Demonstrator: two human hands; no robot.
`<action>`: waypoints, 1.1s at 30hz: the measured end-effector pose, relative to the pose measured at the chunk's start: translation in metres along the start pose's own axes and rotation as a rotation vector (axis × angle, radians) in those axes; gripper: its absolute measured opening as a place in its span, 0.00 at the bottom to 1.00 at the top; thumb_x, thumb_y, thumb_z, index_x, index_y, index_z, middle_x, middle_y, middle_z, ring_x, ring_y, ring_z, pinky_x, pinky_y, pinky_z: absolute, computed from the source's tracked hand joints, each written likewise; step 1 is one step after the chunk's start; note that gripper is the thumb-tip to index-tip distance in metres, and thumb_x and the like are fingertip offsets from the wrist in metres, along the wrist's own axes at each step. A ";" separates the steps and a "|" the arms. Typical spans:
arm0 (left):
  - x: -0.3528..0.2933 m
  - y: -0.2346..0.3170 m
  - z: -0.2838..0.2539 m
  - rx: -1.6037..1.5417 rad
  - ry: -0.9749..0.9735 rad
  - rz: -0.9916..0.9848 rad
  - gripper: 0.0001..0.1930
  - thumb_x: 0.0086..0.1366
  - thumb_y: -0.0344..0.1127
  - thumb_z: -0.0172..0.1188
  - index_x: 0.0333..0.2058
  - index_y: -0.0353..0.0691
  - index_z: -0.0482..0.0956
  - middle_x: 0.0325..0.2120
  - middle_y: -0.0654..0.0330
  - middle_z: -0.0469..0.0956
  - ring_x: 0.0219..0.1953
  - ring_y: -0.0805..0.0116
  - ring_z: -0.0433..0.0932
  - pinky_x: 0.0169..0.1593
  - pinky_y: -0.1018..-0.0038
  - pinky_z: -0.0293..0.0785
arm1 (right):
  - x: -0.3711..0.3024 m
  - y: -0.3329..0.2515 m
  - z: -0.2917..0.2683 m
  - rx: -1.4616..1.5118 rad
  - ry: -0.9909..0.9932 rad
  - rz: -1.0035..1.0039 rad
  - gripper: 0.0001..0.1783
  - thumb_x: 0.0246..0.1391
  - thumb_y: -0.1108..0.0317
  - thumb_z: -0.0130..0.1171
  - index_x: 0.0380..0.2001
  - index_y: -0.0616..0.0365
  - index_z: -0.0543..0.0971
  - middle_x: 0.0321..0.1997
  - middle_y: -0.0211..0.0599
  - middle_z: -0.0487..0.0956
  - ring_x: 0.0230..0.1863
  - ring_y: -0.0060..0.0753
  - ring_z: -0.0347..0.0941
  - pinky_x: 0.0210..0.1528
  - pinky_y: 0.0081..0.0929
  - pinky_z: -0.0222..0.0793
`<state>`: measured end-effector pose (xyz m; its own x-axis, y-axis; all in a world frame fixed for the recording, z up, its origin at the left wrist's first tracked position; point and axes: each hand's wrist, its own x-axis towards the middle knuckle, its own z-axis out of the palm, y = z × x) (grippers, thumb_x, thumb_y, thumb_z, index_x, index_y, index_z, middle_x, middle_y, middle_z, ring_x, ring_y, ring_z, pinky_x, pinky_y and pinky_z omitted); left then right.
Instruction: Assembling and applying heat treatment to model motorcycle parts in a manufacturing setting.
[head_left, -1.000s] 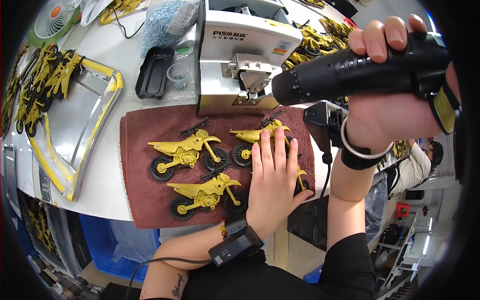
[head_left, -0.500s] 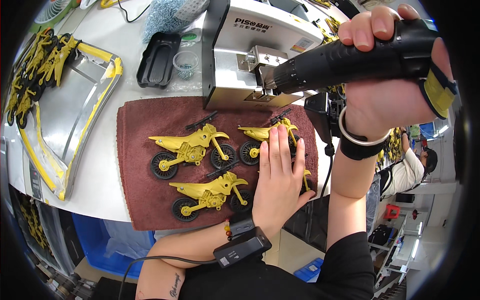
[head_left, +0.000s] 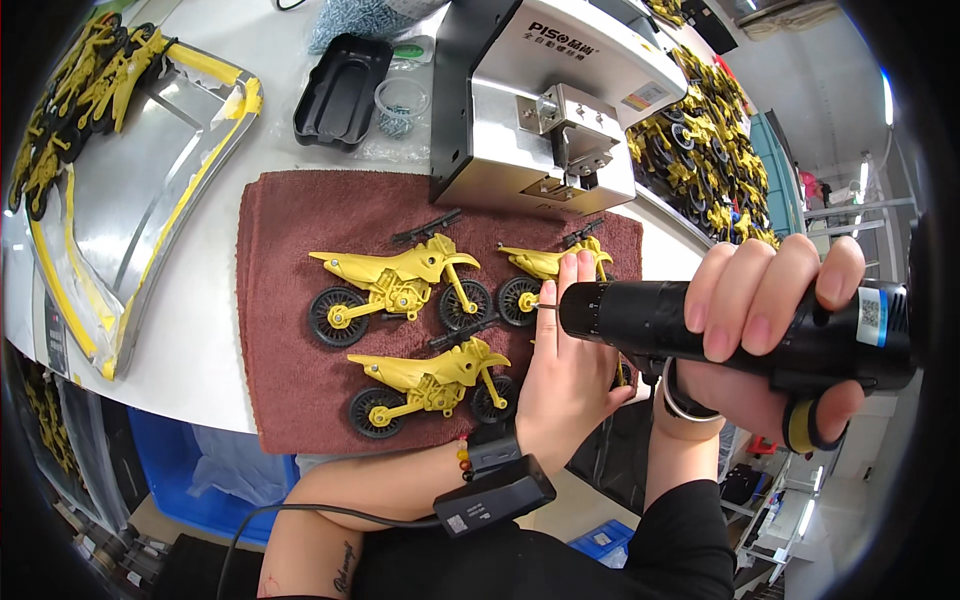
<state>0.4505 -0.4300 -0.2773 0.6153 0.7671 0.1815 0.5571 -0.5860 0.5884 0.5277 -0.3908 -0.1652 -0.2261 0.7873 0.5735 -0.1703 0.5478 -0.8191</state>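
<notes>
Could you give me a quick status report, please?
Right hand grips black screwdriver. Left hand flat on yellow toy bike. Nothing between tip and bike.

Bright, even light; sharp centre, strong fisheye bending, black corners

The electric screwdriver [head_left: 700,325] in the right hand [head_left: 770,340] has a black plastic body with a dull sheen and a thin bare metal bit at its tip. The toy motorbikes [head_left: 400,285] are glossy yellow plastic with matt black rubbery-looking tyres. They lie on a maroon cloth mat [head_left: 290,300] of rough, napped terry texture. The surface [head_left: 190,360] looks smooth, white and slightly glossy. The machine [head_left: 540,120] has brushed silver metal faces and a matt black side. The tray [head_left: 140,180] is shiny sheet metal edged with yellow tape. The small dish [head_left: 340,90] is matt black plastic.
</notes>
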 end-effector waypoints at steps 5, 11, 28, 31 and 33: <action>-0.004 -0.002 0.001 -0.146 0.079 0.021 0.52 0.42 0.56 0.64 0.60 0.28 0.54 0.58 0.34 0.52 0.62 0.35 0.49 0.64 0.50 0.47 | -0.008 0.009 0.001 0.005 0.040 -0.007 0.29 0.47 0.48 0.62 0.39 0.54 0.60 0.25 0.35 0.69 0.22 0.31 0.67 0.27 0.29 0.63; -0.005 0.000 0.003 0.014 0.084 0.005 0.52 0.41 0.64 0.57 0.58 0.26 0.58 0.60 0.34 0.50 0.65 0.41 0.47 0.65 0.54 0.45 | -0.011 0.011 0.008 -0.023 0.079 0.010 0.28 0.47 0.48 0.63 0.37 0.54 0.61 0.24 0.35 0.69 0.20 0.30 0.67 0.26 0.28 0.64; -0.002 0.004 -0.002 0.047 0.001 -0.021 0.49 0.44 0.64 0.60 0.59 0.35 0.59 0.58 0.35 0.55 0.63 0.39 0.50 0.65 0.52 0.43 | 0.035 -0.031 -0.044 0.032 0.063 -0.201 0.28 0.33 0.51 0.62 0.34 0.59 0.67 0.26 0.26 0.64 0.26 0.20 0.61 0.34 0.21 0.56; -0.005 0.002 -0.002 0.054 0.050 -0.026 0.47 0.45 0.64 0.60 0.59 0.38 0.61 0.58 0.33 0.52 0.64 0.40 0.50 0.64 0.52 0.44 | 0.056 -0.026 -0.050 0.025 0.138 -0.142 0.32 0.35 0.43 0.56 0.36 0.59 0.68 0.27 0.31 0.64 0.27 0.25 0.59 0.36 0.26 0.55; -0.005 0.002 -0.002 0.071 0.047 -0.025 0.47 0.45 0.64 0.60 0.58 0.38 0.61 0.59 0.33 0.52 0.63 0.40 0.50 0.64 0.52 0.44 | 0.063 -0.017 -0.057 0.020 0.102 -0.092 0.30 0.40 0.43 0.53 0.37 0.59 0.68 0.27 0.33 0.65 0.27 0.27 0.60 0.37 0.29 0.55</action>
<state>0.4479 -0.4349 -0.2755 0.5746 0.7923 0.2051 0.6110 -0.5821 0.5366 0.5709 -0.3340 -0.1159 -0.1099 0.7595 0.6411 -0.2052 0.6138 -0.7623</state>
